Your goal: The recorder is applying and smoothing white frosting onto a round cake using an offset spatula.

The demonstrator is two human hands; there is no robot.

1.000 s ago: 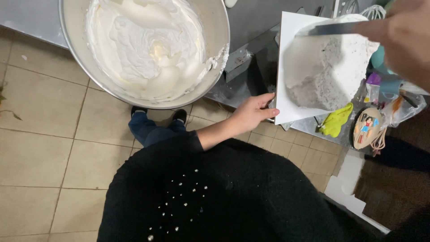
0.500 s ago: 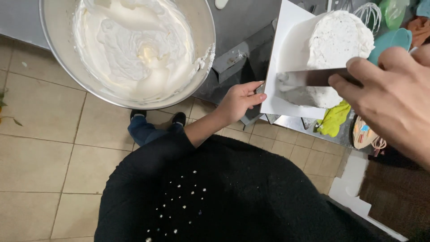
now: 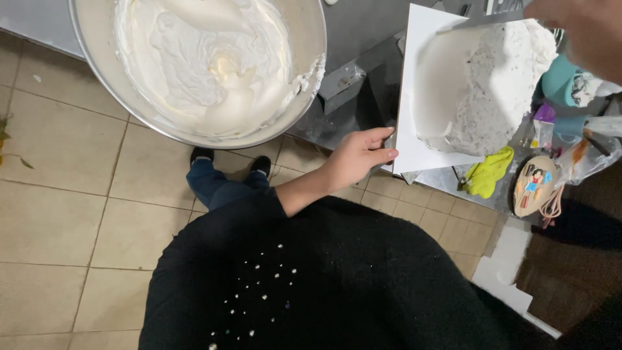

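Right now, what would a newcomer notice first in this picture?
A big metal bowl of whipped cream fills the upper left. At right, a white cake sits on a white board; the left hand touches the board's edge, and the right hand holds a spatula over the cake.

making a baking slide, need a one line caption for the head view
Left hand steadies the white board while the right hand draws a spatula over the cake.

A grey metal bench [image 3: 363, 39] carries a steel bowl [image 3: 311, 39] of cream, a white board [image 3: 421, 78], a yellow cloth [image 3: 489, 174].
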